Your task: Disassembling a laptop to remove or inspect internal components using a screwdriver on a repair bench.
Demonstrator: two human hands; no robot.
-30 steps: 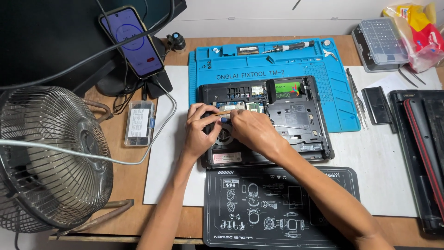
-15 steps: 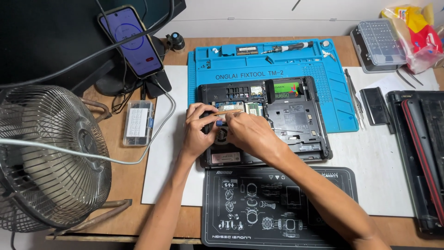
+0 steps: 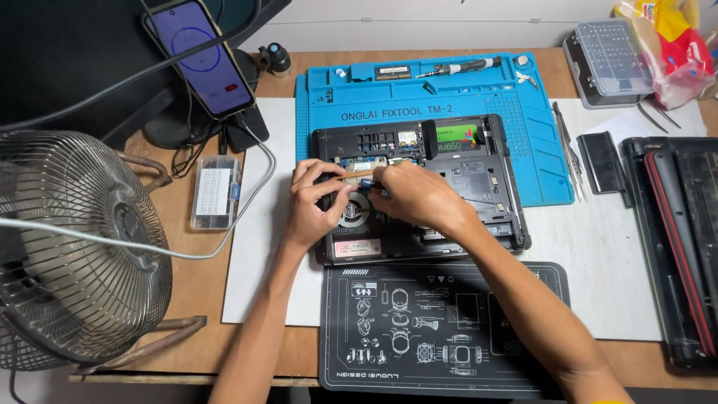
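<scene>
An opened black laptop (image 3: 479, 179), its bottom cover off, lies partly on a blue repair mat (image 3: 523, 105). Both my hands meet over its left half, just above the round cooling fan (image 3: 353, 211). My left hand (image 3: 318, 203) curls over the laptop's left part, fingertips pinched on the left end of a thin tan stick (image 3: 353, 176). My right hand (image 3: 415, 198) comes from the lower right. It grips the stick's other end, where a small blue piece shows between the fingers. The hands hide what lies under the stick.
A black printed mat (image 3: 441, 329) lies in front of the laptop. A wire-cage fan (image 3: 75, 247) stands at the left, with a phone on a stand (image 3: 200, 56) and a small clear box (image 3: 215, 191) nearby. On the blue mat lies a screwdriver (image 3: 458, 69). A bit case (image 3: 609, 60), tweezers (image 3: 566, 142) and another black device (image 3: 677, 224) sit at the right.
Both hands have stayed over the fan area, shifting only slightly. The tan stick between the fingertips now shows more plainly.
</scene>
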